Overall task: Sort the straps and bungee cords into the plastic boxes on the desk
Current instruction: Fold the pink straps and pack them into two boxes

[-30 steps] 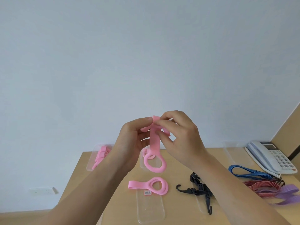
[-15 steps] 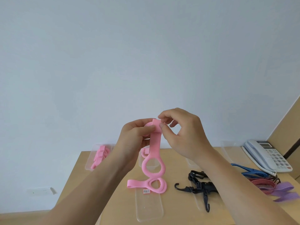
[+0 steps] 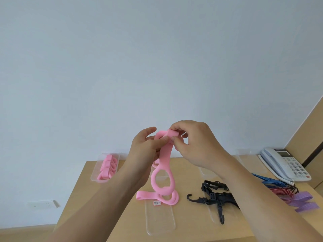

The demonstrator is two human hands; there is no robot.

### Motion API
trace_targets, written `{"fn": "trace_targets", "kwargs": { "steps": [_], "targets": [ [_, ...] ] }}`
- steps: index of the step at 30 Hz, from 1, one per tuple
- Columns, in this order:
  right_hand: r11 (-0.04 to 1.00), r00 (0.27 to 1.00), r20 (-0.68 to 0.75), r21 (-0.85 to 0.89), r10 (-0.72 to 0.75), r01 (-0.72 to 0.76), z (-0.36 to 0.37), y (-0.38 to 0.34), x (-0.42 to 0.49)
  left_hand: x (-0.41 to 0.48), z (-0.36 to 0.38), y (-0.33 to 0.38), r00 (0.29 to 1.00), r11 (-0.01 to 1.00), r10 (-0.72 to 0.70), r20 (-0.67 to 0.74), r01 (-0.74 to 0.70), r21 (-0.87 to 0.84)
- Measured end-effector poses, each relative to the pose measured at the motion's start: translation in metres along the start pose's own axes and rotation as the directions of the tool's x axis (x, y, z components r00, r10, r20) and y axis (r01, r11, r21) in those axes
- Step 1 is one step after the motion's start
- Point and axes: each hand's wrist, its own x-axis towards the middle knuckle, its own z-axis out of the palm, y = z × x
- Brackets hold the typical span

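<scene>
Office: wooden desk (image 3: 108,203); corded desk phone (image 3: 286,165); plain pale wall (image 3: 157,58).

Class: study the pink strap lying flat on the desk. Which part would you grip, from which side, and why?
Probably the straight tail of the flat strap, pinched from above at its left end. That tail juts out clear, while the ring end is partly hidden behind the hanging strap pinched by the left hand and right hand.

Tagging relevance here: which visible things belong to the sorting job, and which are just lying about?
Job: held pink strap, pink strap on desk, box of pink straps, black hooked straps, blue cord, red cord, purple strap.
Lying about: telephone.
</scene>
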Motion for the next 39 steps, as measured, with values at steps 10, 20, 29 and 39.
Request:
{"fn": "trace_targets", "kwargs": {
  "steps": [10,20,29,39],
  "targets": [
    [0.994,0.988,-0.135,-0.086,-0.074,0.062,0.007,0.000,-0.004,0.001,-0.005,-0.006,0.998,0.993,-0.035,0.051,0.029,0.111],
    [0.973,0.968,-0.203,-0.206,-0.149,0.107,0.013,0.008,-0.005,-0.001,-0.001,-0.008,0.999,0.992,-0.052,0.016,0.049,0.119],
    [0.959,0.937,-0.265,-0.230,-0.227,0.167,0.019,0.014,-0.009,0.006,-0.003,-0.011,0.999,0.985,0.006,0.035,-0.012,0.172],
    [0.963,0.912,-0.328,-0.189,-0.247,0.193,0.023,0.020,-0.014,0.008,-0.003,-0.011,0.992,0.997,-0.059,0.114,0.053,0.060]
  ]
}}
